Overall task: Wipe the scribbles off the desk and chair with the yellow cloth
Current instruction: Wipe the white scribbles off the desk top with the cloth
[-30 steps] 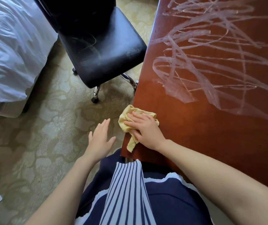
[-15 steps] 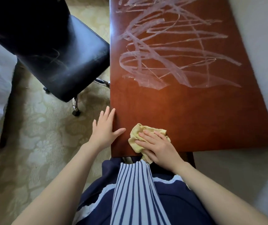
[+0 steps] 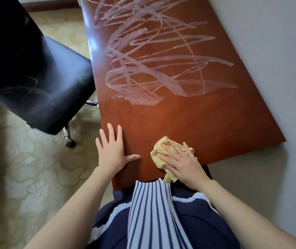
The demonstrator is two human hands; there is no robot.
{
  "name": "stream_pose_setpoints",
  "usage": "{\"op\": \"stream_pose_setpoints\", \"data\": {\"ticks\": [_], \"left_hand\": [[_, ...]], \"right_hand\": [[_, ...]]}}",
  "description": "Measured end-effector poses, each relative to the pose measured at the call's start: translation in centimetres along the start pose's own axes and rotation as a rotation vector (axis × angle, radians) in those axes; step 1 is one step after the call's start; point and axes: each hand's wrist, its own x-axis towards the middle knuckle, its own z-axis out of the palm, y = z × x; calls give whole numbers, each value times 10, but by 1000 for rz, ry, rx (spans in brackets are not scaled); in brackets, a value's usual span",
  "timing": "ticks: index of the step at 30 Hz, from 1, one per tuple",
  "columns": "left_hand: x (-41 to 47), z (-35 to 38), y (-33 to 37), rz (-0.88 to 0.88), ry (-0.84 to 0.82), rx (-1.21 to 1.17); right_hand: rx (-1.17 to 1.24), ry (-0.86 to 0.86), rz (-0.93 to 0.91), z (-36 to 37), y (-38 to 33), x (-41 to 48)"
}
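Head view: the right hand (image 3: 185,166) lies flat on the yellow cloth (image 3: 159,150), fingers straight and slightly spread, pressing the bunched cloth onto the desk (image 3: 215,123) at its near edge. One cloth corner hangs over that edge. The left hand (image 3: 112,153) rests palm-down on the near left corner of the desk, fingers splayed, holding nothing.

The desk scribbles (image 3: 152,60) lie straight ahead of the right fingertips, beyond a bare band of wood. They run along the desk's long axis, away from the person. The right hand is nearer to them and already carries the cloth.

The desk top is glossy, reddish-brown wood. The marks are pale, chalky, broad strokes. The cloth is soft and crumpled. The chair (image 3: 54,90), black with a smooth leather-like seat, stands left of the desk and shows faint chair scribbles (image 3: 30,87).
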Motion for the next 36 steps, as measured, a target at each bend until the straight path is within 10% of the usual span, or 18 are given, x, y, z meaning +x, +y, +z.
{"op": "stream_pose_setpoints", "data": {"ticks": [14,27,36], "left_hand": [[5,-25,-17,129,-222,212],[9,-37,-19,100,-284,135],[18,-45,-32,19,54,-59]], "right_hand": [[17,-249,-292,-38,6,179],[-33,-273,-27,-36,-54,258],[150,-138,-223,-37,-19,176]]}}
